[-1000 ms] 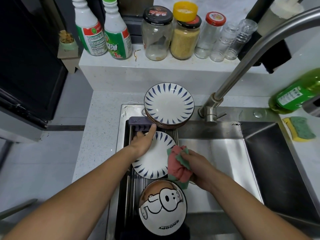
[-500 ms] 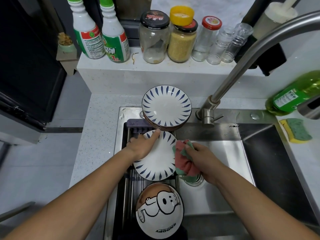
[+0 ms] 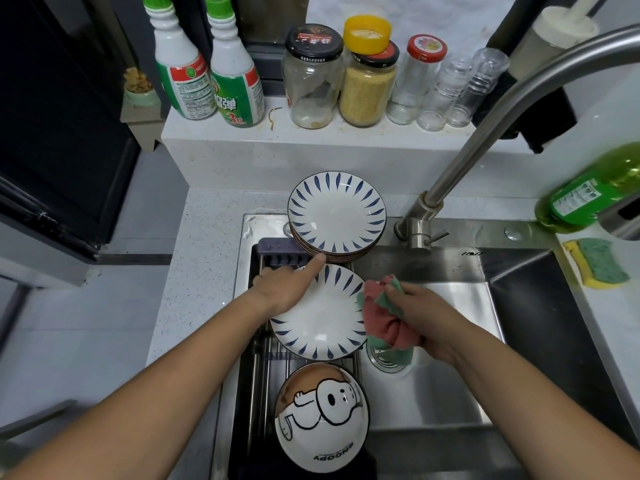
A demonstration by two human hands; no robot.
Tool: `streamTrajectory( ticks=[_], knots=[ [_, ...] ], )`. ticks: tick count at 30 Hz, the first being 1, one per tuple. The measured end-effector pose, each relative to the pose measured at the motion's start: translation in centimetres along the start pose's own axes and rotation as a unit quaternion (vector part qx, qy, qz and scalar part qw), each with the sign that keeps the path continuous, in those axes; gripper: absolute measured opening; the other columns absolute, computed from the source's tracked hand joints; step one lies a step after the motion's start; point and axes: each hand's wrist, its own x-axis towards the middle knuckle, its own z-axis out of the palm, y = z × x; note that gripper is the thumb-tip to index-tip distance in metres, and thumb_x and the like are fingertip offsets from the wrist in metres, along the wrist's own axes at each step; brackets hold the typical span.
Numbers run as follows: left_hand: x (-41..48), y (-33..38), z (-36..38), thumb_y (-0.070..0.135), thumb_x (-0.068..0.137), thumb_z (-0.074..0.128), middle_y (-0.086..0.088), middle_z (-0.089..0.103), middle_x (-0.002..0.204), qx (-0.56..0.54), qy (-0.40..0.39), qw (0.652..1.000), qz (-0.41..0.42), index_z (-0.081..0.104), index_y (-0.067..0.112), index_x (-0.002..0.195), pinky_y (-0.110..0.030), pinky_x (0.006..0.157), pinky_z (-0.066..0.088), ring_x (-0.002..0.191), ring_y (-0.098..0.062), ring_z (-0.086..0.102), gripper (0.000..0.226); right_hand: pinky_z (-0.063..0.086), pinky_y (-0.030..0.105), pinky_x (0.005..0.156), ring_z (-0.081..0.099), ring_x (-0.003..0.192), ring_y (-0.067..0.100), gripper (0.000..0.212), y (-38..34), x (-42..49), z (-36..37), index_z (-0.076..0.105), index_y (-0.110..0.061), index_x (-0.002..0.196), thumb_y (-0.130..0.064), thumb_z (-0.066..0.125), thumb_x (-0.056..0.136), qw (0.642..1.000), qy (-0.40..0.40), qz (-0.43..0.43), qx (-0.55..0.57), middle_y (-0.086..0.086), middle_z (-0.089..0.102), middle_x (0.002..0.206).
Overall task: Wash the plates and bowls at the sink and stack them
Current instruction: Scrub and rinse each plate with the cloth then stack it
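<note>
A white plate with blue leaf marks [image 3: 323,318] lies tilted over the roll-up rack [image 3: 266,362] at the sink's left side. My left hand [image 3: 285,287] holds its upper left rim, thumb stretched along the edge. My right hand [image 3: 420,315] grips a red and green dishcloth [image 3: 382,315] that touches the plate's right rim. A stack of several matching plates [image 3: 336,216] stands just behind, on the sink's back ledge. An upturned bowl with a cartoon dog [image 3: 322,417] rests on the rack in front.
The steel faucet [image 3: 485,133] arches over the sink basin [image 3: 450,375], drain [image 3: 382,362] below my right hand. Jars and spray bottles [image 3: 207,74] line the back shelf. A green detergent bottle [image 3: 595,188] and a yellow-green sponge [image 3: 595,265] sit at right.
The plate, my left hand and the cloth hand shifted slightly toward the stack of plates. The cloth stays against the plate's right rim.
</note>
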Motion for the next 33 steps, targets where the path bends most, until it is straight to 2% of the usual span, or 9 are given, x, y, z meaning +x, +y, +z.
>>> streamTrajectory(
  ticks=[3, 6, 10, 13, 16, 21, 26, 31, 33],
  knots=[
    [-0.1, -0.1, 0.2, 0.103, 0.064, 0.021, -0.01, 0.037, 0.164, -0.041, -0.006, 0.999, -0.016, 0.041, 0.028, 0.157, -0.05, 0.124, 0.023, 0.151, -0.033, 0.03, 0.122, 0.047, 0.022, 0.044, 0.06, 0.051, 0.01, 0.026, -0.7, -0.4, -1.1, 0.068, -0.009, 0.113, -0.029, 0.053, 0.103, 1.0, 0.008, 0.002, -0.019, 0.005, 0.065, 0.078],
    [-0.5, 0.3, 0.5, 0.109, 0.055, 0.027, -0.002, 0.051, 0.153, -0.092, -0.025, 0.995, -0.01, 0.056, 0.031, 0.146, -0.045, 0.117, 0.036, 0.139, -0.027, 0.049, 0.123, 0.045, 0.022, 0.044, 0.055, 0.05, 0.013, 0.029, -1.7, -1.0, -2.4, 0.068, -0.01, 0.108, -0.034, 0.051, 0.103, 0.999, 0.009, 0.005, -0.046, 0.006, 0.064, 0.075],
    [-1.7, 1.6, 1.0, 0.102, 0.057, 0.029, -0.002, 0.071, 0.126, -0.116, -0.05, 0.992, 0.005, 0.069, 0.028, 0.128, -0.048, 0.107, 0.049, 0.113, -0.024, 0.068, 0.11, 0.047, 0.023, 0.051, 0.059, 0.055, 0.017, 0.029, -2.7, -2.2, -4.0, 0.07, -0.014, 0.098, -0.035, 0.05, 0.103, 0.996, 0.001, -0.002, -0.088, 0.006, 0.067, 0.074],
    [-2.7, 2.6, 1.5, 0.09, 0.082, 0.04, -0.001, 0.078, 0.114, -0.16, -0.062, 0.985, -0.003, 0.073, 0.029, 0.119, -0.046, 0.096, 0.058, 0.105, -0.023, 0.074, 0.079, 0.047, 0.028, 0.061, 0.06, 0.07, 0.025, 0.029, -3.2, -3.3, -5.3, 0.07, -0.016, 0.093, -0.036, 0.051, 0.103, 0.993, 0.007, -0.013, -0.114, 0.01, 0.067, 0.079],
    [-3.8, 3.9, 2.0, 0.074, 0.096, 0.042, -0.005, 0.077, 0.118, -0.18, -0.068, 0.981, -0.006, 0.074, 0.025, 0.117, -0.032, 0.078, 0.057, 0.11, -0.025, 0.073, 0.062, 0.053, 0.039, 0.077, 0.065, 0.079, 0.027, 0.031, -3.2, -4.5, -6.8, 0.07, -0.014, 0.1, -0.038, 0.051, 0.102, 0.99, 0.013, -0.021, -0.136, 0.008, 0.072, 0.082],
    [-5.5, 5.5, 3.2, 0.062, 0.101, 0.046, 0.001, 0.071, 0.116, -0.2, -0.029, 0.979, 0.009, 0.06, 0.023, 0.124, -0.021, 0.053, 0.051, 0.092, -0.012, 0.068, 0.047, 0.047, 0.054, 0.1, 0.065, 0.092, 0.031, 0.031, -2.2, -6.9, -9.6, 0.068, -0.009, 0.113, -0.032, 0.051, 0.103, 0.995, 0.022, -0.032, -0.094, 0.02, 0.073, 0.106],
    [-7.4, 6.9, 5.6, 0.043, 0.107, 0.043, -0.01, 0.064, 0.108, -0.214, 0.041, 0.974, 0.057, 0.053, 0.013, 0.116, -0.033, 0.075, 0.047, 0.088, -0.02, 0.057, 0.033, 0.056, 0.044, 0.091, 0.07, 0.104, 0.028, 0.025, -1.2, -10.0, -13.0, 0.067, -0.02, 0.115, -0.035, 0.054, 0.1, 0.997, 0.045, -0.058, -0.036, 0.012, 0.073, 0.112],
    [-10.4, 8.7, 8.6, 0.039, 0.109, 0.041, -0.013, 0.072, 0.117, -0.282, 0.095, 0.95, 0.097, 0.063, 0.009, 0.117, -0.046, 0.103, 0.051, 0.111, -0.031, 0.068, 0.038, 0.06, 0.035, 0.07, 0.071, 0.081, 0.024, 0.023, -1.4, -13.2, -15.8, 0.068, -0.021, 0.103, -0.037, 0.053, 0.101, 0.99, 0.066, -0.114, -0.048, 0.018, 0.071, 0.099],
    [-12.1, 9.5, 9.7, 0.037, 0.109, 0.039, -0.007, 0.076, 0.114, -0.31, 0.106, 0.938, 0.112, 0.069, 0.013, 0.116, -0.05, 0.104, 0.052, 0.111, -0.026, 0.071, 0.039, 0.055, 0.018, 0.056, 0.068, 0.062, 0.01, 0.025, -1.7, -14.1, -17.0, 0.068, -0.013, 0.101, -0.031, 0.049, 0.104, 0.979, 0.087, -0.161, -0.092, 0.012, 0.07, 0.085]
  ],
)
